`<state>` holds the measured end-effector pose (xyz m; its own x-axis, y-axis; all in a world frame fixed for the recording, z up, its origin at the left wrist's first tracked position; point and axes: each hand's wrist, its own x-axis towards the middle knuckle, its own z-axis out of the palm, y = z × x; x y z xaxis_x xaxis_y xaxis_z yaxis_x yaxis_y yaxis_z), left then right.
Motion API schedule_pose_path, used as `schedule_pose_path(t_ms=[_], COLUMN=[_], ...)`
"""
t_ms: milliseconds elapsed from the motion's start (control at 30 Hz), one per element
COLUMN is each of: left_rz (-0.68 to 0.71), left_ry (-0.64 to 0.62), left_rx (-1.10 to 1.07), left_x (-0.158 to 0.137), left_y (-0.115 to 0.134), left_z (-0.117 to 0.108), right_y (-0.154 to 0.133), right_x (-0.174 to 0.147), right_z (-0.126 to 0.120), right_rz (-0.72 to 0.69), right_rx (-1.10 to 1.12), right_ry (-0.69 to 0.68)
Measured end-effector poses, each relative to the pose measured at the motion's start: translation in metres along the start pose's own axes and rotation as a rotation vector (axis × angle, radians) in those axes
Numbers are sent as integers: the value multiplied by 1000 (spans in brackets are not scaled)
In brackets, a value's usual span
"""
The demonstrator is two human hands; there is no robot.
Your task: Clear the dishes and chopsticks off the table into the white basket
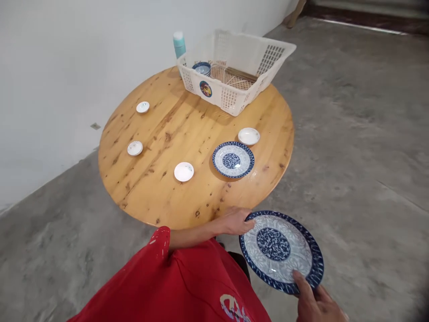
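I hold a blue-and-white patterned plate (280, 250) level in the air, just off the near edge of the round wooden table (167, 134). My left hand (234, 221) grips its left rim. My right hand (315, 302) grips its near right rim with the thumb on top. A second matching plate (233, 159) lies flat on the table, beyond the one I hold.
Several small white saucers (183, 171) sit spread over the table. A white plastic basket (234, 67) holding a blue bowl (202, 68) stands at the far edge, with a teal bottle (178, 44) behind it. Grey concrete floor surrounds the table; a white wall is at left.
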<state>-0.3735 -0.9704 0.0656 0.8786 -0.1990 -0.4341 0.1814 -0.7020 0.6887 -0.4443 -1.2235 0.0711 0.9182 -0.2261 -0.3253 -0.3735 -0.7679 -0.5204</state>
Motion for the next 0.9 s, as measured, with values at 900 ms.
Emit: schedule_pose_path(t_ms=[900], left_rz=[-977], left_ry=[844], left_rx=[-297], left_x=[97], left_y=[-7], left_z=[-64], right_y=[-222], right_x=[318], right_z=[78], right_rz=[-659], right_rx=[-125], right_ry=[-826])
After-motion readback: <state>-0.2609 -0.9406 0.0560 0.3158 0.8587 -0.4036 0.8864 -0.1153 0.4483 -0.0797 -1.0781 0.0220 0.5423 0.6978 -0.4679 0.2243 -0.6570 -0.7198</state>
